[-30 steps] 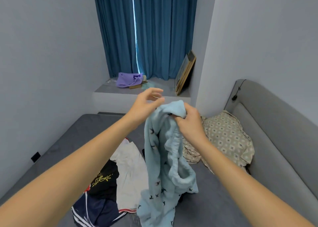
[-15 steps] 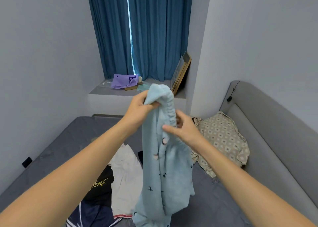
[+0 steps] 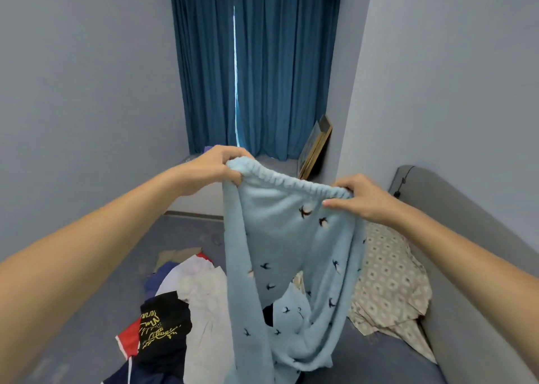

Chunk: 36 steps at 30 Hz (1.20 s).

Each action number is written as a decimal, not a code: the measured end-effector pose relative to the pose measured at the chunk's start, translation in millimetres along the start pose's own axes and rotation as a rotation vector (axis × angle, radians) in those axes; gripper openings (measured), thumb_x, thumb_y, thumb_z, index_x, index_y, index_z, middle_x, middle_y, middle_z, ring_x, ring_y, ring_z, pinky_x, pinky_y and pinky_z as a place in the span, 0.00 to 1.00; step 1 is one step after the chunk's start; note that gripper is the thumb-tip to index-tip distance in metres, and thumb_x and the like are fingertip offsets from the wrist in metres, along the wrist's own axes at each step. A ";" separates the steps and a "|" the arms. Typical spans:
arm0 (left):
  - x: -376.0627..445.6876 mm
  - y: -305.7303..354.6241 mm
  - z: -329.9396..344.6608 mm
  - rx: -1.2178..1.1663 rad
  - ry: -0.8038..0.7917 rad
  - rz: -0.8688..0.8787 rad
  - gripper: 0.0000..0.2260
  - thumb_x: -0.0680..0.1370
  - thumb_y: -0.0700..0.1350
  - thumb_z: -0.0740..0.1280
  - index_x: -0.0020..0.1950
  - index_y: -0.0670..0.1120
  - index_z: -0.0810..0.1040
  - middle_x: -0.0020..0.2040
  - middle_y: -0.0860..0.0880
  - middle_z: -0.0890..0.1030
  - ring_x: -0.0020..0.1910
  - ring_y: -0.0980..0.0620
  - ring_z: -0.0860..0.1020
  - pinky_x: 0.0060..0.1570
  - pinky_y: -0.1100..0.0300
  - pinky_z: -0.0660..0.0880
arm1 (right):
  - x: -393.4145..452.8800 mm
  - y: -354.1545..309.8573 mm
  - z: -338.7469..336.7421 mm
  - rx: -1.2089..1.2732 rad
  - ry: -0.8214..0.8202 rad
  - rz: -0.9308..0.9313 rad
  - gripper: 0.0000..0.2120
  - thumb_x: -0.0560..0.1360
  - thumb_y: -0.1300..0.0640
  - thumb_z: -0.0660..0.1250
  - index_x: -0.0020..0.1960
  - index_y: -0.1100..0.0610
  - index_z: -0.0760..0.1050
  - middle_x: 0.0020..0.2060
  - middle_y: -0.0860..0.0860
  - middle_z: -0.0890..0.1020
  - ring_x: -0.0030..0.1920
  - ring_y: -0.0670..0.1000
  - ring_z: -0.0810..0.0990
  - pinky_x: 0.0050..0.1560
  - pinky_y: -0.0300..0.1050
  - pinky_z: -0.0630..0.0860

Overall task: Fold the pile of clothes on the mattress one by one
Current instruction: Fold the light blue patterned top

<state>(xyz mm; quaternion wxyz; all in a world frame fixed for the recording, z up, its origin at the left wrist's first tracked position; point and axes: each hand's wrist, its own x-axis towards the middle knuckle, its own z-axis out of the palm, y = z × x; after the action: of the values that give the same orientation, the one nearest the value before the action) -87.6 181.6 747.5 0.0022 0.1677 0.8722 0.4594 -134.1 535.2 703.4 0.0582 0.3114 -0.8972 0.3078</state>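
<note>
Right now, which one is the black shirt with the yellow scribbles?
Find the grey mattress and the clothes pile heaped on it. The black shirt lies at the pile's near left edge, beside the white garment; only it has yellow scribbles.

Grey walls (image 3: 81, 98), closed teal curtains (image 3: 262, 69), padded grey headboard (image 3: 466, 238)

Two bare, sleeveless forearms (image 3: 87, 255)
</note>
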 end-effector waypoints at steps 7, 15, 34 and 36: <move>-8.4 24.5 -34.7 0.139 -0.104 -0.037 0.03 0.77 0.40 0.76 0.44 0.45 0.84 0.46 0.46 0.86 0.47 0.50 0.84 0.48 0.58 0.78 | 6.6 9.3 -59.2 -0.256 -0.161 -0.061 0.22 0.73 0.44 0.79 0.33 0.57 0.72 0.27 0.44 0.68 0.29 0.44 0.65 0.30 0.40 0.60; -27.8 26.4 -52.7 0.047 -0.058 -0.015 0.16 0.78 0.49 0.75 0.50 0.34 0.84 0.49 0.34 0.85 0.46 0.40 0.84 0.47 0.53 0.79 | -25.5 52.1 -94.4 -0.441 -0.312 0.038 0.05 0.76 0.40 0.73 0.49 0.34 0.77 0.48 0.40 0.82 0.55 0.47 0.79 0.59 0.51 0.76; -33.3 25.2 -39.4 0.267 -0.103 -0.051 0.10 0.82 0.44 0.66 0.45 0.39 0.79 0.43 0.38 0.78 0.44 0.49 0.75 0.53 0.49 0.69 | -35.8 40.0 -94.8 -0.223 -0.298 0.059 0.18 0.78 0.44 0.73 0.35 0.50 0.73 0.31 0.43 0.70 0.33 0.45 0.68 0.38 0.44 0.65; -42.5 29.7 -35.4 0.278 -0.081 -0.056 0.14 0.75 0.50 0.67 0.41 0.38 0.77 0.38 0.41 0.75 0.40 0.49 0.72 0.49 0.50 0.66 | -35.6 41.9 -96.4 -0.269 -0.209 0.032 0.22 0.76 0.43 0.75 0.34 0.56 0.72 0.30 0.47 0.69 0.31 0.46 0.65 0.35 0.47 0.62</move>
<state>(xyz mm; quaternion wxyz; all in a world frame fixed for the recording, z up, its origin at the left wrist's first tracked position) -44.5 156.2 785.4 0.0271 0.1603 0.9310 0.3269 -139.0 636.4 748.8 0.0008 0.3170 -0.9362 0.1518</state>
